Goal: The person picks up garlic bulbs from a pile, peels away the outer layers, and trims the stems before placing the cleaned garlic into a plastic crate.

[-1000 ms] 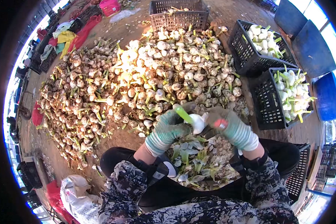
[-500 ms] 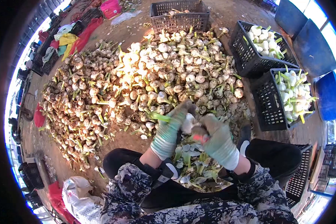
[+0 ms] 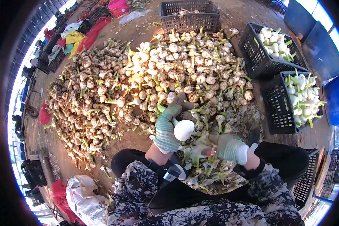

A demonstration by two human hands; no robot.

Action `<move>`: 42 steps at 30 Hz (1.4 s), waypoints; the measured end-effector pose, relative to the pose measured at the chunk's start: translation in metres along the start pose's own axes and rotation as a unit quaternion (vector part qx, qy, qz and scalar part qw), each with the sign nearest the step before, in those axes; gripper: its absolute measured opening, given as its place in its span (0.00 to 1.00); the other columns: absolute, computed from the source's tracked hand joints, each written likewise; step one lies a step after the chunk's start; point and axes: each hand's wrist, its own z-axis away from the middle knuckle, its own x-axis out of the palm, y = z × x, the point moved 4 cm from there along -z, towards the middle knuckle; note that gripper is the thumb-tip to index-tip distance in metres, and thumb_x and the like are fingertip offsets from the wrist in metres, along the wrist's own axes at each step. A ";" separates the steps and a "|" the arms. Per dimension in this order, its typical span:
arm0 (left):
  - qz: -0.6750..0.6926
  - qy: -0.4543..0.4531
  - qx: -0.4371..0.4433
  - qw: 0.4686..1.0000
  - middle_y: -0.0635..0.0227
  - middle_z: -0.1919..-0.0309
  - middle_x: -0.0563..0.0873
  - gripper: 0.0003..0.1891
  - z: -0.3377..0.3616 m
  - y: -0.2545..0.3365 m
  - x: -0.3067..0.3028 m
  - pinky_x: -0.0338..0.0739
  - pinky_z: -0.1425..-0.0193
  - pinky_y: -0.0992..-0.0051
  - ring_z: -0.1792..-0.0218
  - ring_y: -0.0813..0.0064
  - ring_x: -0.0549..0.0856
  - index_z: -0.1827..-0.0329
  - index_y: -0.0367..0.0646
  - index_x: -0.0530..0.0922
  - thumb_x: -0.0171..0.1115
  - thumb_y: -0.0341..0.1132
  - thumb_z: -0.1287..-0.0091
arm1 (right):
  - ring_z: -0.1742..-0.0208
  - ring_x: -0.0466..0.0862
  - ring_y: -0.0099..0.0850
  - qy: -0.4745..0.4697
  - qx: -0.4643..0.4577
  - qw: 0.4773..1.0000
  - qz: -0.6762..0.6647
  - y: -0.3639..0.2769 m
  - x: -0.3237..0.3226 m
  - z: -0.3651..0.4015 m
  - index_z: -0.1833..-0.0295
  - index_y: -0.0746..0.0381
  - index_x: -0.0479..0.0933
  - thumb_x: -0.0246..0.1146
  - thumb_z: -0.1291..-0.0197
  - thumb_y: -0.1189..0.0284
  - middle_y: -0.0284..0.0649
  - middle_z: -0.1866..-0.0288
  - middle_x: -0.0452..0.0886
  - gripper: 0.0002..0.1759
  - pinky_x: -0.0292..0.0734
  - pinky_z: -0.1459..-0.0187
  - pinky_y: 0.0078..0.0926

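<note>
My left hand, in a striped, dirt-darkened glove, is closed round the stem of a peeled white garlic bulb. The bulb hangs out on the palm side, and a green stalk shows beside the fingers. In front of these fingertips lie unpeeled garlic bulbs of the pile. To the right and lower, my gloved right hand is closed on a small knife with red on it; its blade is blurred. Stripped skins and leaves lie below, between my legs.
Two black crates of cleaned white garlic stand at the right. Another black crate is behind the pile. A white sack lies at lower left, and blue panels line the right side.
My hands have moved apart. The right hand with the knife has shifted lower, away from the bulb. The bulb now shows bare and white at my left hand. The view has shifted slightly.
</note>
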 end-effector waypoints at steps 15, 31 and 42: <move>-0.173 0.134 0.230 0.948 0.71 0.62 0.78 0.16 0.002 0.018 0.008 0.69 0.55 0.75 0.63 0.77 0.75 0.55 0.45 0.73 0.57 0.46 0.40 | 0.51 0.76 0.32 0.267 -0.090 0.518 -0.807 0.065 -0.061 0.007 0.47 0.68 0.66 0.67 0.53 0.58 0.46 0.50 0.73 0.33 0.76 0.51 0.24; -0.178 0.233 0.174 0.940 0.70 0.68 0.80 0.10 0.002 0.035 -0.039 0.72 0.60 0.75 0.67 0.77 0.78 0.58 0.41 0.77 0.56 0.34 0.39 | 0.52 0.74 0.39 -0.007 -0.140 0.962 0.234 0.033 0.212 -0.174 0.56 0.56 0.76 0.55 0.49 0.70 0.38 0.55 0.76 0.13 0.68 0.53 0.40; -0.108 0.102 -0.164 0.975 0.67 0.62 0.80 0.20 -0.015 -0.037 -0.041 0.76 0.63 0.67 0.65 0.68 0.79 0.52 0.47 0.72 0.52 0.51 0.38 | 0.47 0.75 0.38 0.033 -0.041 0.590 -0.806 0.061 0.042 -0.063 0.47 0.70 0.67 0.62 0.49 0.64 0.46 0.50 0.74 0.27 0.71 0.45 0.34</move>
